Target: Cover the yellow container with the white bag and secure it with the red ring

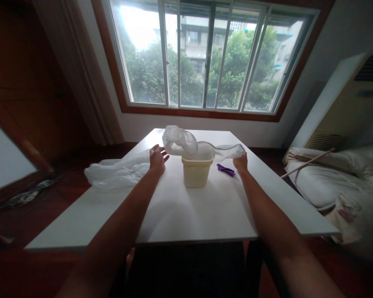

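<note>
A cream plastic bin [197,174] stands upright on the white table [186,219]. A translucent white plastic bag [182,140] lies across its mouth, puffed up on the left and stretched thin toward the right. My right hand [240,161] is closed on the right end of the bag. My left hand [158,159] is beside the puffed left part with its fingers spread; whether they touch the bag is hard to see. Between the bin and my right hand lies a small folded purple piece [226,169].
Another crumpled translucent plastic bag [118,171] lies at the table's left edge, behind my left forearm. To the right is a covered sofa [323,178] with a thin stick [307,162] across it. A wide window [205,62] is behind the table.
</note>
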`<state>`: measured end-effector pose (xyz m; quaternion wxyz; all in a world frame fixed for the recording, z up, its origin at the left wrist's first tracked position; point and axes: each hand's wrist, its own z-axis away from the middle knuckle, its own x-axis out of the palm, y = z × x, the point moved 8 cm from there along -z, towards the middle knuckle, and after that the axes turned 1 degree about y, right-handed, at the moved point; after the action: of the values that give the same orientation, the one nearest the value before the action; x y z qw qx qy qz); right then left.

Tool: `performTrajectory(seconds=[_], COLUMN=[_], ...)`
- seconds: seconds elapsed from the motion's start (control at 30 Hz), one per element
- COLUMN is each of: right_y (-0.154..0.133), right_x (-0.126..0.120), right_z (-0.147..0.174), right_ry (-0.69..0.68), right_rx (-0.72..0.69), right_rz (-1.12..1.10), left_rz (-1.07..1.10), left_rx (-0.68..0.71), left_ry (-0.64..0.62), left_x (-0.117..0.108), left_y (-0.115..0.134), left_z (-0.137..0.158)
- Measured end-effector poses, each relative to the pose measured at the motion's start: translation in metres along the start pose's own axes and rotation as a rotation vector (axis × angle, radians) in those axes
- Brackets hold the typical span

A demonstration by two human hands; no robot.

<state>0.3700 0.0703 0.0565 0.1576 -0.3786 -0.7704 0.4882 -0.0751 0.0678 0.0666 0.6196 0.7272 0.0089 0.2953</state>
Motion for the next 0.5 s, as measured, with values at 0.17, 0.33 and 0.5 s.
performTrajectory(seconds=[0.17,0.33,0.5], right_y=[-0.036,-0.099,-0.096], right_x=[-0.021,0.013,0.049], right_z=[0.006,0.050,0.079], right_ry=[0.127,-0.306,-0.556], right_rx=[-0.169,-0.513,-0.456], right_rz=[-0.115,-0.145,-0.118], left_rz=[-0.181,-0.452,-0.700], left_rx=[0.375,0.944,0.904], left_ry=[0.167,-0.253,-0.470], left_x=[-0.028,0.021,0.054], left_y=[0.038,0.077,0.055], left_z=[-0.009,0.051,0.078])
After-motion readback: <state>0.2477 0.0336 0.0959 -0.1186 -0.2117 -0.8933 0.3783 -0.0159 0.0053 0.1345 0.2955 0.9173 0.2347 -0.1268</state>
